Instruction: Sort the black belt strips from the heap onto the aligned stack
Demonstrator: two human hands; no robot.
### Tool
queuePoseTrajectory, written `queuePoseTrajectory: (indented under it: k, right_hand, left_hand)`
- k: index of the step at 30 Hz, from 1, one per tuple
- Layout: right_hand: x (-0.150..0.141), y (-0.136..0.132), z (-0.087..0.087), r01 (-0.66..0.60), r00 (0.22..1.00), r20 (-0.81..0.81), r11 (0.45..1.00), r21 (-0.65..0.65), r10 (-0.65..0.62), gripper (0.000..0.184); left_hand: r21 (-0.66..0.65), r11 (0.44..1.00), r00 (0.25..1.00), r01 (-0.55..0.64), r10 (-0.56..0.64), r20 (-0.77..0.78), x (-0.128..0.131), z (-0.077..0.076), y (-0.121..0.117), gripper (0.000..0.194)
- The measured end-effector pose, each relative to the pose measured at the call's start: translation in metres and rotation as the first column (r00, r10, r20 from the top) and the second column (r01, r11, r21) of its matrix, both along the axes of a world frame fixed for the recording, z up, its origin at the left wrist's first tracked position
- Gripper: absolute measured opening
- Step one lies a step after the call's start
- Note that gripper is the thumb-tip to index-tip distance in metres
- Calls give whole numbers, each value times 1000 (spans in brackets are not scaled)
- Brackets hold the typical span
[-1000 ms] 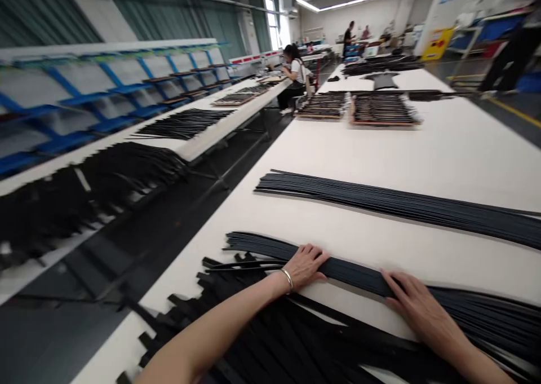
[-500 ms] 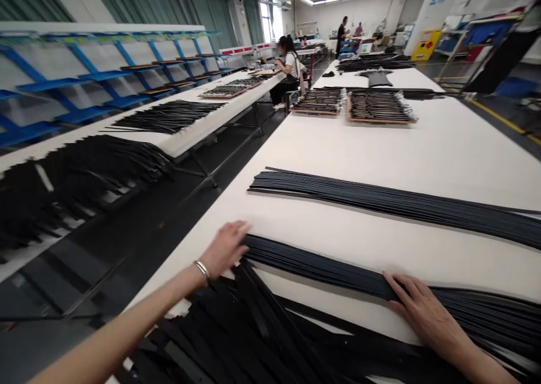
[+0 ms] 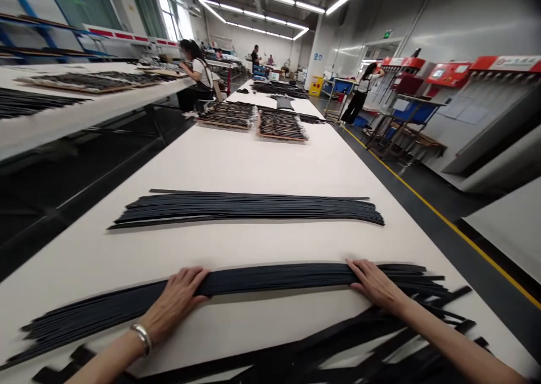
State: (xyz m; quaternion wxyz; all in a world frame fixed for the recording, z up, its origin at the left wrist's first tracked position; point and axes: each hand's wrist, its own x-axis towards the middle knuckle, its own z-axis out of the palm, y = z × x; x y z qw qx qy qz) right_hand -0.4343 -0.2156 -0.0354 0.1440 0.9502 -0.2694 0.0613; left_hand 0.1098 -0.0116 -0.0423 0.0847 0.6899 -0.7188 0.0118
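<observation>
My left hand (image 3: 175, 300) lies on a long bundle of dark flat strips (image 3: 274, 277) stretched across the white table (image 3: 253, 164), fingers curled over its far edge. My right hand (image 3: 375, 285) rests on the same bundle farther right, fingers spread flat. A silver bracelet (image 3: 141, 337) is on my left wrist. A second neat bundle of dark strips (image 3: 249, 208) lies parallel, farther away. A loose heap of black strips (image 3: 338, 350) sprawls at the near edge under my forearms.
Two trays of dark pieces (image 3: 253, 122) sit farther along the table. A parallel table (image 3: 63, 107) at left carries more strips. A seated person (image 3: 196, 74) works at left; others stand far back. Red machines (image 3: 439, 76) line the right wall beyond a yellow floor line.
The view swung right. My left hand moved from the bundle's left end back onto the bundle. The right hand stays on the strips.
</observation>
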Motion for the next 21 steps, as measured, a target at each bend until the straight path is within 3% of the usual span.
queuePoseTrajectory:
  k: [4,8,13,15,17,18,19,21]
  right_hand:
    - [-47,-39,4,74,997,-20,995,-74,-75,61]
    - [-90,-72,11,146,984,-76,976,-162,-160,57]
    - [-178,-84,12,166,970,-148,968,-187,-195,49]
    - [-202,-84,13,248,959,-83,943,-220,-272,52]
    - [-195,-83,20,405,913,57,881,-245,-404,58]
    - [-177,-81,26,470,883,122,853,-226,-454,59]
    - [-149,-77,32,512,857,174,838,-187,-484,59]
    - [-70,-65,46,458,874,213,887,-62,-437,61]
  left_hand:
    - [-20,1000,1000,-11,11,10,16,-1,-24,45]
    - [-23,999,999,-49,49,8,41,-12,-42,44]
    - [-6,997,996,-82,82,-47,61,-26,-50,43]
    - [-16,996,994,-89,88,-66,62,-28,-50,42]
    - [-16,995,993,-95,93,-75,60,-28,-50,42]
    - [-15,995,992,-99,98,-74,59,-27,-50,42]
    - [-10,995,993,-101,100,-70,59,-26,-50,43]
    - [-9,995,994,-100,99,-56,58,-24,-49,43]
